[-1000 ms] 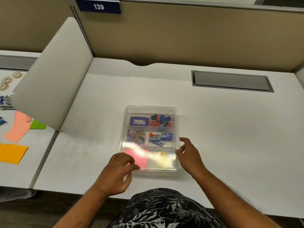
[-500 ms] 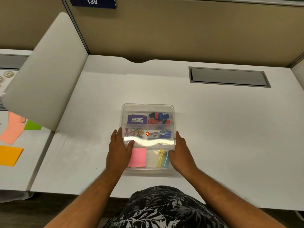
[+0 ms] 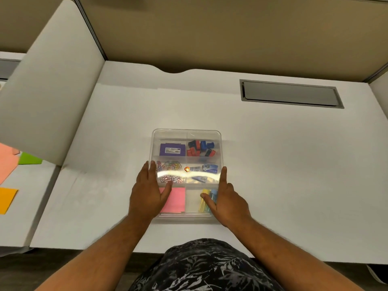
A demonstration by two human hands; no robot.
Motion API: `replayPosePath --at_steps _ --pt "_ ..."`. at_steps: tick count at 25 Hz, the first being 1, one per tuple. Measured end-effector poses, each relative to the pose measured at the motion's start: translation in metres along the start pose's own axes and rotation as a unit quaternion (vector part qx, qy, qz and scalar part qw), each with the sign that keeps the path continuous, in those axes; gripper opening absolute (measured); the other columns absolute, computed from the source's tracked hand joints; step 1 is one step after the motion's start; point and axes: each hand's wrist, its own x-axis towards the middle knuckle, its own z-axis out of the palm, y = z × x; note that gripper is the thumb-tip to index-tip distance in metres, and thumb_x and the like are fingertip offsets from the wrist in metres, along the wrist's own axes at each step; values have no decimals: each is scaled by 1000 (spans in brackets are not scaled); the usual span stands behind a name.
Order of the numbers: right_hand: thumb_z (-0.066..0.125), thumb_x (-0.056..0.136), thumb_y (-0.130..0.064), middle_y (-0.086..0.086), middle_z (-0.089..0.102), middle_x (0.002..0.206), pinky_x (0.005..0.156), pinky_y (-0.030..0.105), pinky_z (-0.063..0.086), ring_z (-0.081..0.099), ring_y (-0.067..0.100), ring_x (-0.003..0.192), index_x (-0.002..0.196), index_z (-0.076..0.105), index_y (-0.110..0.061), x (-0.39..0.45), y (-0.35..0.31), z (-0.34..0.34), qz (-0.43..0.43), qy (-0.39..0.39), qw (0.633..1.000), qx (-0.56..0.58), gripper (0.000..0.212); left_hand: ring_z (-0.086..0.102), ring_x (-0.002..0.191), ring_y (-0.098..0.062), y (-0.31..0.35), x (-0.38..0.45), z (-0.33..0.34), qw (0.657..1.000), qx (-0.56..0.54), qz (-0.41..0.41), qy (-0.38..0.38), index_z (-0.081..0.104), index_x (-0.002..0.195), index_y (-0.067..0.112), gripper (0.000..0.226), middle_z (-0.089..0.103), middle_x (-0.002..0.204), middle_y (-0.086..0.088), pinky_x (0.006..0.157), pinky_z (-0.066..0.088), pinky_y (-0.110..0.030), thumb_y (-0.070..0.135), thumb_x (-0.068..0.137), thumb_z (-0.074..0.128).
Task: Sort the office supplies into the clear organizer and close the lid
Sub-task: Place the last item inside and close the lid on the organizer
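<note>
Head view
Organizer: a clear organizer (image 3: 186, 173) is set on the white surface (image 3: 273, 164), nearer its front edge than its back edge and about midway between its left and right edges.
Lid: a clear lid (image 3: 186, 133) is seen lying flat over the box; a band of glare is thrown across its middle.
Back row: a purple box (image 3: 172, 149) is held in the left compartment, red and blue clips (image 3: 201, 147) in the right one.
Middle row: coloured paper clips (image 3: 169, 171) are kept on the left, small blue packets (image 3: 206, 170) on the right.
Front row: pink sticky notes (image 3: 175, 199) are laid on the left, yellow and blue pieces (image 3: 206, 199) on the right.
Left hand: the left hand (image 3: 149, 192) is laid flat on the lid's left front part, fingers (image 3: 151, 172) straight and close together, thumb set apart over the pink notes.
Right hand: the right hand (image 3: 227, 198) is placed along the lid's right edge, fingers (image 3: 223, 175) extended and together, thumb spread inward over the yellow pieces.
Left neighbour: orange, green and peach paper sheets (image 3: 6, 198) are seen on the adjoining desk beyond a white divider (image 3: 48, 91).
Back right: a grey cable hatch (image 3: 290, 94) is set into the surface near its back right corner.
</note>
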Motion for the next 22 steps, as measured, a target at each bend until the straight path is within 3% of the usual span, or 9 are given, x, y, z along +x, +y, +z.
replayPosePath --at_steps 2,6,11,14,17,22 --pt "42 82 -87 1 57 137 77 29 59 68 16 107 155 -26 -39 1 0 3 -1 6 1000 1 111 28 153 -27 0 -2 -1 1000 -22 1 -1 17 161 21 89 19 169 -5 115 40 -50 72 92 41" --pt "43 76 -93 5 37 159 101 45 55 50 26 137 161 4 -23 7 2 -5 32 3 998 -48 117 18 156 -29 -1 8 -7 999 33 37 7 26 157 18 89 16 170 -6 121 31 -56 71 88 49" --pt "60 59 -96 6 17 169 108 54 49 35 32 149 162 -8 -25 41 -21 -39 34 42 999 -3 142 9 158 -27 18 49 -26 996 15 78 28 28 155 21 93 16 169 -6 124 17 -55 59 80 69" --pt "63 48 -99 2 0 174 112 56 43 26 33 154 162 -10 -22 78 -40 -56 -7 31 999 -29 156 9 158 -28 27 82 -24 996 19 88 7 20 160 17 93 12 171 -6 124 15 -53 64 89 59" --pt "60 40 -100 1 -15 173 116 60 35 20 35 157 161 -20 -24 98 -33 -52 -24 -30 998 -45 164 7 158 -27 17 93 -9 993 65 95 -25 14 162 14 94 8 171 -6 124 21 -57 74 93 40" --pt "56 35 -107 2 -14 173 125 58 24 3 31 160 155 -31 -38 116 -7 -27 -41 -72 995 48 164 -2 159 -20 4 98 4 990 46 132 -19 9 163 16 97 1 172 -2 125 20 -43 75 92 39"
